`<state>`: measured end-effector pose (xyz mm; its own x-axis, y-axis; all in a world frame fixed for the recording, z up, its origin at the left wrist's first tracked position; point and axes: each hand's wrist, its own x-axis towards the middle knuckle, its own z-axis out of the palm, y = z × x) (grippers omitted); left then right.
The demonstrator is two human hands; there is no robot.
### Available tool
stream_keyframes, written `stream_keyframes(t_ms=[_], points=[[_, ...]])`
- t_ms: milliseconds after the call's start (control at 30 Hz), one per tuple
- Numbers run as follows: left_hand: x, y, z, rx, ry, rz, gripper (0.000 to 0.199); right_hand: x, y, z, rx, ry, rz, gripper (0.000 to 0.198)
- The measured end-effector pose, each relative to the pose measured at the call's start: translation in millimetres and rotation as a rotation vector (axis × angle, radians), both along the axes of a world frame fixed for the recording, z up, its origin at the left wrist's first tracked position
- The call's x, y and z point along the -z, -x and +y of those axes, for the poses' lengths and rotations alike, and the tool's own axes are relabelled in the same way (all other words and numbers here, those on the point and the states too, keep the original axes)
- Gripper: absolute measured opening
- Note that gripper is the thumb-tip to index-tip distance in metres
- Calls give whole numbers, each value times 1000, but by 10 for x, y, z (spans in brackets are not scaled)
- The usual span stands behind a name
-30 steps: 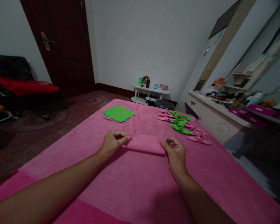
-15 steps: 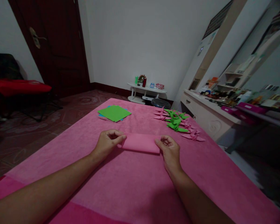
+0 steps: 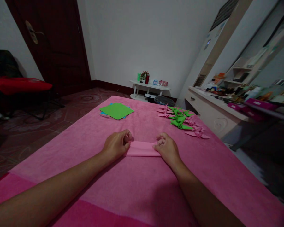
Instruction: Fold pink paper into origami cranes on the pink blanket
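Note:
A folded sheet of pink origami paper (image 3: 142, 149) lies low over the pink-covered table, its long fold facing me. My left hand (image 3: 118, 143) pinches its left end between thumb and curled fingers. At the opposite end, my right hand (image 3: 167, 146) grips the paper the same way, thumb on top. Both hands are closed, and the paper's short ends are partly hidden under them.
Beyond my left hand lies a stack of square paper sheets (image 3: 117, 111), green on top. Several folded green cranes (image 3: 180, 121) and pink cranes (image 3: 197, 134) sit at the far right. A cluttered dresser (image 3: 215, 110) stands right of the pink tablecloth (image 3: 123, 186).
The paper's visible face has become narrower, its far edge now nearer to me. Both hands have rolled inward over the ends and sit slightly closer together. The camera view has shifted a little.

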<state>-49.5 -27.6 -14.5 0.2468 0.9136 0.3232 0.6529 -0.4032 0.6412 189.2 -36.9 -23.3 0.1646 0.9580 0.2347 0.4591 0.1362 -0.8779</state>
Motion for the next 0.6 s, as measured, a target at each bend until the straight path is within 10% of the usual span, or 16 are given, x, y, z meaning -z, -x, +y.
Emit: stream_keyframes(t_ms=[267,433,600], points=[[-132,-86,-17,327,-415,291,23,-8,-28,-29,44,-2,-241,33],[-306,-102,114,884,-331,360,18,-6,-35,-26,32,14,-239,32],[-323,-246,211,888,-238,392,13,6,-44,-11,23,14,-224,32]])
